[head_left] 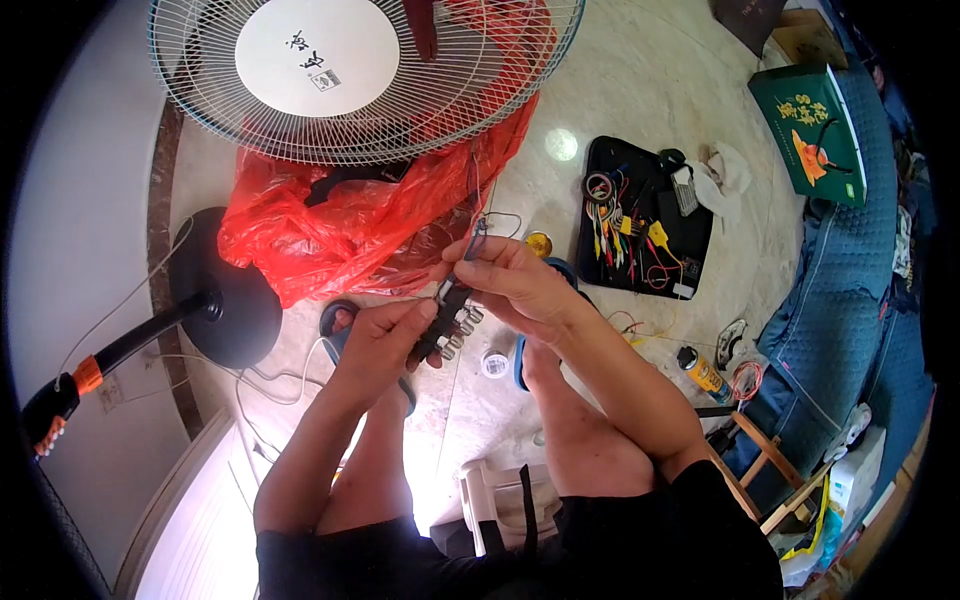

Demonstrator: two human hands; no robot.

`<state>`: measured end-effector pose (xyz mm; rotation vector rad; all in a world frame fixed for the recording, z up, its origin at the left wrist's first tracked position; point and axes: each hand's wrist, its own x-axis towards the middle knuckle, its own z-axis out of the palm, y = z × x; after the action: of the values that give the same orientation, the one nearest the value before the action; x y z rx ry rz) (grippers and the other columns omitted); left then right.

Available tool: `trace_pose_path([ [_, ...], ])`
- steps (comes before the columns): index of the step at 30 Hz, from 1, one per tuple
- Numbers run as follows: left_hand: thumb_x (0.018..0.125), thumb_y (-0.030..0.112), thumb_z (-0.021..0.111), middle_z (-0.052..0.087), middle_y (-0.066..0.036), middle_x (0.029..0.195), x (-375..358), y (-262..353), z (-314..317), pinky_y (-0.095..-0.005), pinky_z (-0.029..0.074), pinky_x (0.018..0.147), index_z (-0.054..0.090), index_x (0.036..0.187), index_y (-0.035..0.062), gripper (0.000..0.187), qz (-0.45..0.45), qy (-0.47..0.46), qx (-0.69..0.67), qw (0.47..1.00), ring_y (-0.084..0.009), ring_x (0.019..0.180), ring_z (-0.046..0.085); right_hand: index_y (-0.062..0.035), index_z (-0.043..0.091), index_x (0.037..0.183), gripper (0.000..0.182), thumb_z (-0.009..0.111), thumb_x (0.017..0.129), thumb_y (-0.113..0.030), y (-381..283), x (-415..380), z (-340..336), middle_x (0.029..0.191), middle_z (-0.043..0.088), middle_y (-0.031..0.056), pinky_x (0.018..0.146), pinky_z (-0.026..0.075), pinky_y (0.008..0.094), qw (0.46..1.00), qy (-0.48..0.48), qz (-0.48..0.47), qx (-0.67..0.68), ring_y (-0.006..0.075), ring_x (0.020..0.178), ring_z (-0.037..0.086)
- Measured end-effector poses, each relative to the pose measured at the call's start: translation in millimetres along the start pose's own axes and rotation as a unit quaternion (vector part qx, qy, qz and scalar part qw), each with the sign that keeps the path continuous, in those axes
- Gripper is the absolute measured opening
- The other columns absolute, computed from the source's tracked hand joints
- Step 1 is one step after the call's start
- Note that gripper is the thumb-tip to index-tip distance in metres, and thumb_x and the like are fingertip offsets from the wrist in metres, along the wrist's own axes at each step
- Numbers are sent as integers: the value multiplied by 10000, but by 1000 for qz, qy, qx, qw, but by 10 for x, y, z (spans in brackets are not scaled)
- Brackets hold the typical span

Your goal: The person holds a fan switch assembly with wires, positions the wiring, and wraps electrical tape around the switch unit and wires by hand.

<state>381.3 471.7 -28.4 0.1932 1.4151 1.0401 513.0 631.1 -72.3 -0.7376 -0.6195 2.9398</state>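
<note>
Between my hands is a dark electronic part [453, 318] with several silver metal cylinders along its lower right side. My left hand [385, 345] has its fingers closed round the lower left end of the part. At the upper end, my right hand [510, 285] pinches the part near thin wires [478, 232] that run upward from it. The fingertips of my right hand partly cover where the wires meet the part. A red plastic bag [340, 235] lies just beyond my hands.
A fan's wire cage [440, 120] is at the top, its round black base [225, 300] at the left. To the right lie a black tool case [650, 275] with coloured leads, a spray can [705, 375], a green box [812, 135] and a blue padded sofa [840, 290]. White cable loops lie at lower left.
</note>
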Motion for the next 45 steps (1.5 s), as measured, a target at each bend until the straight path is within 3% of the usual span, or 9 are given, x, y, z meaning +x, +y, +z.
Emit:
trace_pose_path([
  [5,995,326,530,626,-20,645,16,-25,-1,-197,336,473,684,933,21,348,-7,9,-12,1000,-50,508,478,-34,613,1177,303,669,879,-49,-29,-12,12,1116,672,126,952,483,344,1000,11,-4,-11,205,1033,638],
  [11,989,339,535,652,-19,738,12,-4,-55,-193,379,474,675,959,13,355,-25,19,-24,999,-76,572,603,-14,628,1150,310,681,846,14,-80,-43,35,1114,677,118,917,501,296,997,-19,-27,-73,171,1020,645],
  [20,986,296,556,646,-16,807,-37,21,29,-189,392,477,621,1199,15,359,30,37,-22,999,-57,568,552,-6,626,1143,314,677,837,47,-13,-37,-34,1076,688,112,868,517,275,995,8,-28,-93,154,973,658],
  [26,981,233,561,614,2,867,-58,10,36,-165,408,585,543,1308,-1,402,47,41,-23,998,-35,663,500,-10,610,1155,314,669,850,35,25,-18,-42,1099,677,117,887,508,284,997,-4,-41,-67,166,986,653],
  [29,906,166,645,604,-23,1013,-110,81,79,-189,439,712,444,1402,11,557,131,-12,34,991,-57,785,522,-20,607,1156,311,668,855,26,13,-22,-42,1107,673,121,903,501,297,997,-9,-45,-55,175,1001,648],
  [32,815,128,714,573,-54,1160,-154,103,55,-239,446,845,346,1466,33,754,108,-38,164,980,-100,943,538,-23,614,1142,290,670,861,22,2,-24,-11,1075,681,91,845,517,289,998,-5,-52,-44,158,965,648],
  [35,784,148,746,559,-81,1208,-108,35,77,-271,423,939,326,1474,47,814,160,-25,170,972,-134,1060,531,-28,611,1143,297,672,857,26,17,-16,-22,1067,681,91,848,517,290,998,-5,-53,-43,160,964,649],
  [38,799,142,727,569,-103,1204,-79,-37,95,-278,425,944,350,1451,31,761,190,-4,174,966,-147,1072,542,-30,614,1135,293,674,854,28,32,-12,-41,1058,682,93,841,520,293,998,-7,-56,-33,161,957,651],
  [45,802,131,711,578,-108,1197,-119,32,57,-282,432,940,388,1412,22,699,134,-13,176,975,-144,1063,552,-27,621,1114,297,710,832,-3,31,-14,-44,1064,685,112,895,494,307,998,-13,-49,-31,176,985,648],
])
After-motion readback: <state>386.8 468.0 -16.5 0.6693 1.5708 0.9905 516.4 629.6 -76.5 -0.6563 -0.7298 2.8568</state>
